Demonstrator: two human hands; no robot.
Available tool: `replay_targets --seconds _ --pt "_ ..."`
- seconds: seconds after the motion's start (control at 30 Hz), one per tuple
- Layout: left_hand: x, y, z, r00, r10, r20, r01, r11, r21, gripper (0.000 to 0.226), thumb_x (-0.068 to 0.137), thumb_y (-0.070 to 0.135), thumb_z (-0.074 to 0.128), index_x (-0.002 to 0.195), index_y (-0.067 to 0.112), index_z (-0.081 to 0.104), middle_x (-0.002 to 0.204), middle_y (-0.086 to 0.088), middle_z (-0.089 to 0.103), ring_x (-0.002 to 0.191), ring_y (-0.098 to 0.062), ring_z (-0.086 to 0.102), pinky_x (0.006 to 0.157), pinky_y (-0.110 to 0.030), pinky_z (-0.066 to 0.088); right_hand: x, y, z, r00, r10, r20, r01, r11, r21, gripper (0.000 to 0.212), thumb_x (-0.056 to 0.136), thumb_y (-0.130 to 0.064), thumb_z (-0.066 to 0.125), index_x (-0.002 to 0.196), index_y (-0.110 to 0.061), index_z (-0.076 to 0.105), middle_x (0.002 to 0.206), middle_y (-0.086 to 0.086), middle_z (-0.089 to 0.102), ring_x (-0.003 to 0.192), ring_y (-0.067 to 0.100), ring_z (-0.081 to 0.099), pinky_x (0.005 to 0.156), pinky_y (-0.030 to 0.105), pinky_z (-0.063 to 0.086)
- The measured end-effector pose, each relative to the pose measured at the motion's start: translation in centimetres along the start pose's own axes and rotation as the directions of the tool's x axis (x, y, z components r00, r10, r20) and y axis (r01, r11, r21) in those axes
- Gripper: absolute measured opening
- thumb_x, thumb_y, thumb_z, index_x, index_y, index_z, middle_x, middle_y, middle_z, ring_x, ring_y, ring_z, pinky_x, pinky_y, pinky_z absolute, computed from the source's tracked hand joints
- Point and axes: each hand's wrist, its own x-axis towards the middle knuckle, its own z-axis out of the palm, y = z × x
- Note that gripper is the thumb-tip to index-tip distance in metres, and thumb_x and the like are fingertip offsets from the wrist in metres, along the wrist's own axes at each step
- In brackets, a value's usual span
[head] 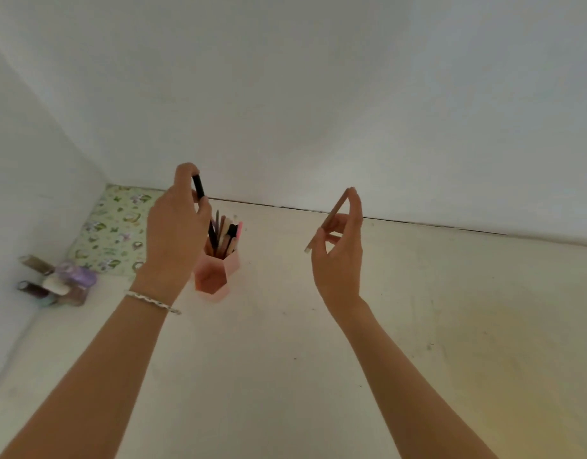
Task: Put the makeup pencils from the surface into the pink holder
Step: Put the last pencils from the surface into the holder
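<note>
Left hand: your left hand (176, 226) is raised directly over the pink holder (215, 276); fingers and thumb curl round a black pencil (198, 186), pinching it near its upper end; shaft close to upright.
Black pencil, lower end: a dark shaft shows below your thumb, running into the holder; I cannot tell whether it is the same pencil or one already stored.
Right hand: your right hand (340, 256) is held well to the right of the holder, above the surface (285, 359); forefinger on the top end and thumb lower down pinch a tan pencil (335, 212), tilted, lower tip pointing left and down.
Holder: stands upright on the surface; a bunch of pencils (224, 236) already stands in it, leaning together.
Surface: no loose pencil is visible in this view; judged, the two in hand are the last.
Handling: pencils judged light, thin, stiff and smooth; they roll and slip readily; tips may be brittle.
Hold advised: pinch at mid-shaft or above; lower each into a gap between the stored ones, then let go low; do not drop from height.
Risk: the holder looks light and top-loaded; a sideways knock could tip it.
Surroundings: floral sheet (116, 226) in the back corner; small bottles (58, 281) at far left; bracelet (153, 301) on your left wrist.
</note>
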Motion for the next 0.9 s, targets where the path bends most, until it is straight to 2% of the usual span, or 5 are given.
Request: replay_targets --seconds 0.17,0.37,0.6,0.77,0.9 --pt "0.1 -1.3 -0.1 0.987 0.013 0.163 -0.066 0.945 0.319 0.013 0.090 0.017 0.060 0.099 0.017 0.069 0.095 -0.005 0.070 0.096 -0.030 0.060 0.082 -0.041 0.047 -1.0 -2.1 2.4 0.999 -0.046 0.003 0.045 0.996 0.074 0.079 0.089 0.004 0.057 0.146 -0.040 0.024 0.093 -0.016 0.056 0.086 0.006 0.062 0.079 0.010 0.048" --pt "1.1 -1.6 -2.8 0.999 0.015 -0.050 -0.007 0.988 0.156 0.031 0.087 0.011 0.057 0.117 0.012 0.065 0.112 -0.010 0.067 0.112 -0.031 0.053 0.092 -0.043 0.041 -2.1 -4.6 6.8 0.983 -0.149 0.103 0.141 0.987 0.082 0.073 0.087 -0.006 0.064 0.143 -0.032 0.025 0.094 -0.016 0.059 0.090 0.007 0.062 0.085 0.020 0.052" --pt "0.4 -1.3 -3.3 0.998 -0.059 0.011 0.059 0.998 0.004 0.031 0.089 0.010 0.055 0.118 0.017 0.063 0.104 0.002 0.067 0.097 -0.017 0.061 0.079 -0.028 0.044 -3.6 -3.0 10.5 0.928 -0.272 0.253 0.332 0.912 -0.239 0.058 0.085 -0.007 0.070 0.130 -0.021 0.038 0.090 -0.002 0.069 0.086 0.016 0.057 0.085 0.028 0.041" --pt "-0.5 -0.7 -2.3 0.996 -0.086 0.027 0.087 0.996 -0.036 0.031 0.088 0.007 0.057 0.116 0.019 0.063 0.104 0.004 0.067 0.098 -0.015 0.062 0.081 -0.027 0.045 -4.8 -0.6 10.7 0.863 -0.419 0.281 0.502 0.769 -0.396 0.025 0.081 -0.004 0.071 0.105 -0.011 0.066 0.090 0.001 0.067 0.076 0.024 0.060 0.071 0.029 0.040" --pt "-1.4 1.2 -1.9 0.993 -0.053 -0.106 0.045 0.996 -0.074 0.032 0.086 0.003 0.056 0.114 0.018 0.062 0.103 0.003 0.065 0.098 -0.015 0.060 0.082 -0.026 0.044 -4.6 -0.3 9.2 0.887 -0.424 0.185 0.462 0.827 -0.320 0.044 0.078 0.000 0.066 0.119 -0.014 0.057 0.105 0.011 0.064 0.089 0.024 0.057 0.077 0.032 0.042"
